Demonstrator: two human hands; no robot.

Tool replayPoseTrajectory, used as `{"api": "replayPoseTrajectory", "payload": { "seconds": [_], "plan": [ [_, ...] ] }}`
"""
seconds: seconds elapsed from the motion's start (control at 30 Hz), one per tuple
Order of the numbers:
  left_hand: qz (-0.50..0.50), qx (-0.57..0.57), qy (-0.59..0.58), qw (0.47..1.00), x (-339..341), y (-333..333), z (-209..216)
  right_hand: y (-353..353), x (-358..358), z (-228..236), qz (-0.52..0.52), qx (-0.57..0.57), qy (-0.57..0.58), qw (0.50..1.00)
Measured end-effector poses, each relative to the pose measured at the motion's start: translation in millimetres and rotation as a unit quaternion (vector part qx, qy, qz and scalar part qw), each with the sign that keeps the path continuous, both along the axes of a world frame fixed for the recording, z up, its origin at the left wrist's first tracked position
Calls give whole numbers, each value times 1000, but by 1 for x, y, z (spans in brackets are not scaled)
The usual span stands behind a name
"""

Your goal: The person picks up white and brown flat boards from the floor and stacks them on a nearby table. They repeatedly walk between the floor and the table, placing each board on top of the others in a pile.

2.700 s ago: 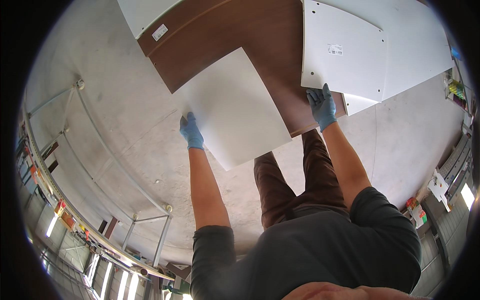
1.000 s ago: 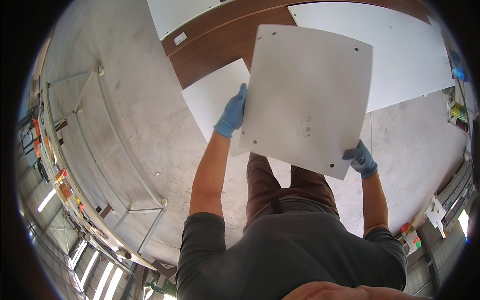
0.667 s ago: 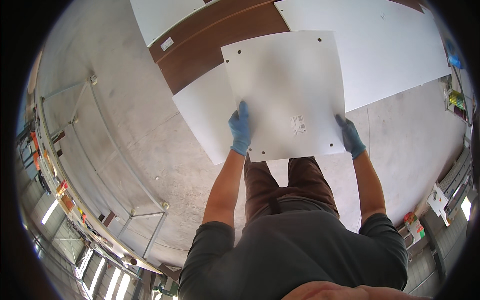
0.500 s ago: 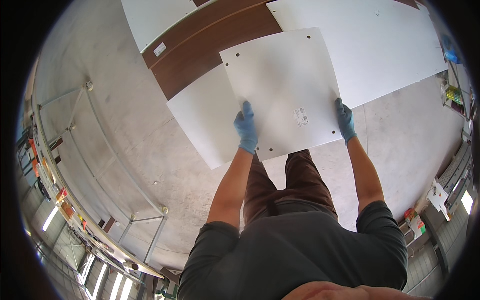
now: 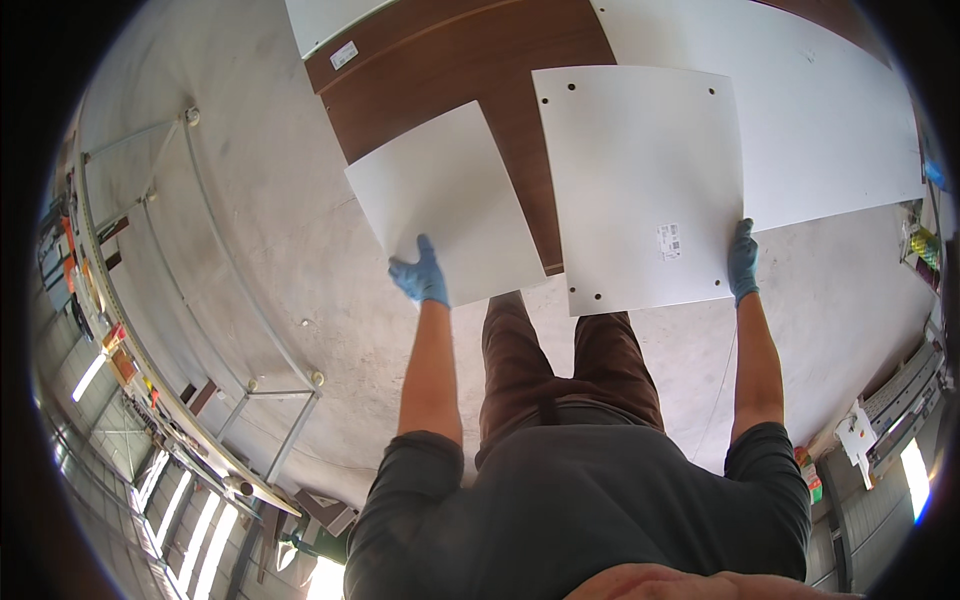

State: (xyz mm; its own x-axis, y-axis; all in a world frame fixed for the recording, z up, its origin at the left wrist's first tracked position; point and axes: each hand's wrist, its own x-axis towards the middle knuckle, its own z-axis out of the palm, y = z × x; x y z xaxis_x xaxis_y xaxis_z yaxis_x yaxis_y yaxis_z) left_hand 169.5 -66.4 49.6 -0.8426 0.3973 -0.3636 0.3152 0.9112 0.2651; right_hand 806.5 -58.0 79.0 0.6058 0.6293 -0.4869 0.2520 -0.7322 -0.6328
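1. Step in hand, by the look of it: placing white panels, the plain panel [image 5: 455, 190] left of centre, the holed panel [image 5: 640, 180] right of centre.
2. Right hand [image 5: 743, 265] grips the holed panel's right edge; left hand [image 5: 420, 275], fingers spread, lies at the plain panel's lower left.
3. Shifting the plain panel calls for closing the left fingers.

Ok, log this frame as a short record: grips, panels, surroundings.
left grip: blue-gloved, spread open at the left edge of the plain white panel; contact unclear
right grip: blue-gloved, holding the right edge of the holed white panel
brown board: partly covered by both panels in this view
larger white board: upper right
wheeled metal frame: on the floor, left
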Motion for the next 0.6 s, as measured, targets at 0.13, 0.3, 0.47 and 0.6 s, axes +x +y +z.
{"api": "replayPoseTrajectory", "payload": {
  "seconds": [0.13,0.3,0.47,0.6],
  "plan": [
    [27,45,-149,987,-70,-42,-24,9,-10,12,32,2,-26,999],
    [38,62,-224,972,-88,-49,-32,22,-30,1,69,-18,-32,997],
    [97,156,-252,950,-81,-52,-20,31,-36,-4,83,-90,-50,991],
    [131,181,-260,939,-82,-57,-21,30,-44,0,85,-63,-65,992]
  ]
}}
